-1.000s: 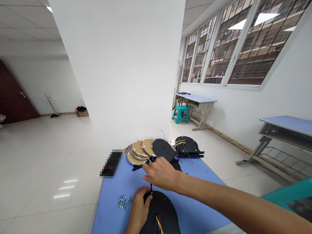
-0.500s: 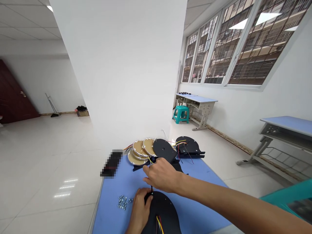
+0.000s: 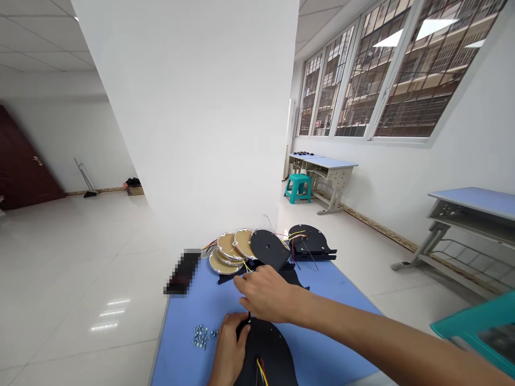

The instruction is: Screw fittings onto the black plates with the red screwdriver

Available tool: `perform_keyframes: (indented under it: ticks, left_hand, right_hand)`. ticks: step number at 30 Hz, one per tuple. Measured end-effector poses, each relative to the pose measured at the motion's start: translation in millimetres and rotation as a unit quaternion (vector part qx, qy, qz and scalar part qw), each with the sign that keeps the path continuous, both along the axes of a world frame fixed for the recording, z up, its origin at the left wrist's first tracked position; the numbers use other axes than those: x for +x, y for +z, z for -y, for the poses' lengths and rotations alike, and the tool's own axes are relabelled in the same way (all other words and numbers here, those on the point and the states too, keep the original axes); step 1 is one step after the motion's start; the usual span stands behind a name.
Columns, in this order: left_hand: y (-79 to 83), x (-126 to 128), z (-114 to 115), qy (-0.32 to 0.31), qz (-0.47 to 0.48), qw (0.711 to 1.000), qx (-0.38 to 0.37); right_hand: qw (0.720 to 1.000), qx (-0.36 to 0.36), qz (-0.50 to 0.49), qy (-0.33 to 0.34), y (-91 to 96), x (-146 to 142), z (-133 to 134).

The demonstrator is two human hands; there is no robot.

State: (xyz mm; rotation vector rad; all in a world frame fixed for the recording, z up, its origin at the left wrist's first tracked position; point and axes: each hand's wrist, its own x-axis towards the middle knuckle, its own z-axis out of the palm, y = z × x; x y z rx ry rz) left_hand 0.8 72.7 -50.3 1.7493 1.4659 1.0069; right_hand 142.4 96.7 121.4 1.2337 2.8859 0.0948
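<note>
My left hand [image 3: 228,347] grips the near edge of a black round plate [image 3: 269,354] with red and yellow wires at the front of the blue table [image 3: 317,300]. My right hand [image 3: 265,294] reaches across just above it, fingers closed in a pinch on a thin black piece standing at the plate's rim. A small heap of silver screws [image 3: 201,335] lies left of my left hand. Behind my right hand lie several gold discs [image 3: 231,249] and more black plates [image 3: 270,247] with coloured wires.
A dark blurred object [image 3: 183,272] sits on the table's far left corner. A wide white pillar [image 3: 201,123] rises right behind the table. Other desks [image 3: 325,167], a teal stool [image 3: 298,187] and barred windows line the right wall; glossy tiled floor lies to the left.
My right hand has drawn slightly nearer and lower toward the front plate. The camera has shifted a little; both hands otherwise stay where they were.
</note>
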Motion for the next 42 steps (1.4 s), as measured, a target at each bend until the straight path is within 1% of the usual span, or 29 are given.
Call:
perform_keyframes:
  ticks: [2, 3, 7, 10, 11, 14, 15, 18, 19, 21, 23, 26, 27, 30, 32, 34, 36, 37, 39, 42]
  left_hand:
    - [1.3, 0.3, 0.2, -0.001, -0.002, 1.000, -0.002]
    - [1.7, 0.4, 0.3, -0.001, -0.003, 1.000, -0.002]
    - [2.2, 0.2, 0.7, 0.000, -0.007, 1.000, -0.003]
    - [2.0, 0.1, 1.4, 0.003, -0.008, 1.000, -0.001]
    - [1.9, 0.1, 1.6, 0.004, -0.008, 1.000, 0.000]
    - [1.4, 0.4, 2.0, 0.007, -0.007, 1.000, 0.005]
    - [1.2, 0.5, 2.1, 0.007, -0.007, 1.000, 0.006]
    - [0.6, 0.8, 2.0, 0.008, -0.007, 1.000, 0.009]
    - [0.6, 0.8, 2.0, 0.009, -0.007, 1.000, 0.010]
    - [1.3, 0.8, 2.2, 0.010, -0.008, 1.000, 0.013]
    - [2.4, 1.0, 2.6, 0.008, -0.011, 1.000, 0.016]
    - [2.8, 2.7, 3.3, 0.003, -0.020, 1.000, 0.020]
    - [2.3, 3.6, 3.5, 0.003, -0.024, 0.999, 0.023]
    - [-0.6, 2.8, 4.2, 0.003, -0.037, 0.999, 0.031]
    - [-2.0, -5.5, 4.9, 0.015, -0.047, 0.997, 0.052]
    - [-1.6, -22.3, 5.8, 0.043, -0.080, 0.989, 0.119]
    - [0.8, -44.4, 6.7, 0.071, -0.146, 0.964, 0.212]
    - [2.4, -55.2, 7.2, 0.076, -0.186, 0.948, 0.245]
    - [5.0, -71.7, 8.5, 0.064, -0.259, 0.921, 0.286]
    - [4.6, -78.5, 10.3, 0.038, -0.336, 0.888, 0.313]
  right_hand:
    - [1.000, 0.012, -0.007, -0.028, -1.2, 0.8, 0.1]
    - [0.999, 0.013, -0.013, -0.028, -2.0, 1.4, -0.1]
    - [0.999, -0.001, -0.024, 0.023, -5.2, 3.2, -1.5]
    - [1.000, 0.011, -0.027, -0.003, -7.0, 2.6, -1.2]
    - [0.999, 0.009, -0.032, 0.002, -7.4, 2.3, -0.7]
    - [0.999, 0.002, -0.029, 0.045, -8.6, 1.1, 0.7]
    - [0.999, 0.005, -0.022, 0.048, -9.0, 0.6, 1.1]
    - [1.000, 0.026, -0.015, 0.007, -9.5, 0.0, 2.6]
    - [0.999, 0.021, -0.025, 0.013, -9.3, 0.2, 3.1]
    - [0.998, 0.001, -0.037, 0.052, -8.9, 0.6, 3.9]
    - [0.997, -0.004, -0.028, 0.068, -9.3, 0.0, 3.8]
    - [0.999, 0.021, -0.007, 0.023, -11.3, -2.0, 1.9]
    - [1.000, 0.019, -0.013, 0.020, -11.7, -2.1, 1.0]
    - [0.998, -0.023, -0.040, 0.043, -11.5, 2.2, -1.1]
    - [0.995, -0.059, -0.063, 0.055, -10.2, 9.1, -2.0]
    - [0.988, -0.093, -0.107, 0.057, -8.0, 18.8, -2.4]
    - [0.974, -0.138, -0.172, 0.049, -4.9, 30.0, -2.2]
    - [0.965, -0.160, -0.204, 0.037, -3.2, 35.7, -1.7]
    - [0.949, -0.191, -0.251, 0.011, -0.3, 45.8, 0.0]
    - [0.936, -0.208, -0.282, -0.011, 0.9, 56.4, 5.0]
